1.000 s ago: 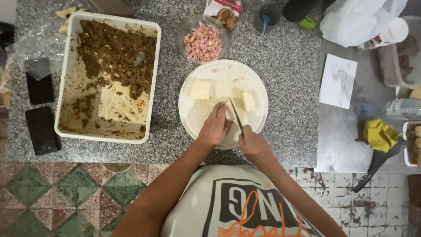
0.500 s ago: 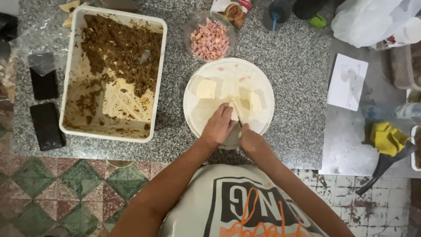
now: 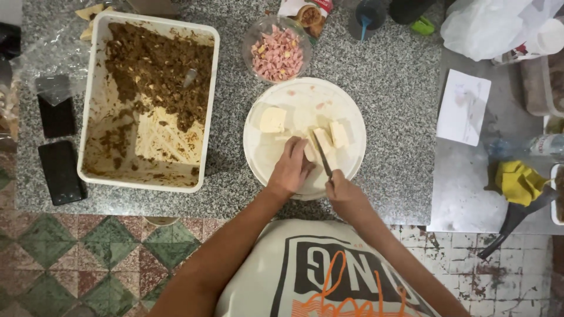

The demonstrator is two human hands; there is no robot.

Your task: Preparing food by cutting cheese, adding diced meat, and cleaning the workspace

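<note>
On plate [image 3: 352, 117], knife [image 3: 322, 154] beside cheese [image 3: 322, 140]

We note a printed food packet [image 3: 305, 12] at the far edge, red and white. Two dark phone screens [image 3: 59, 147] lie left. A white plastic bag [image 3: 487, 26] sits far right.

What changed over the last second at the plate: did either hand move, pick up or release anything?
Little changed. The right hand keeps its grip on the knife, blade among the pale blocks; the left hand still steadies a block. Nothing was picked up or let go. The plate, tray and bowl of pink cubes stayed put; only the camera shifted slightly.
</note>
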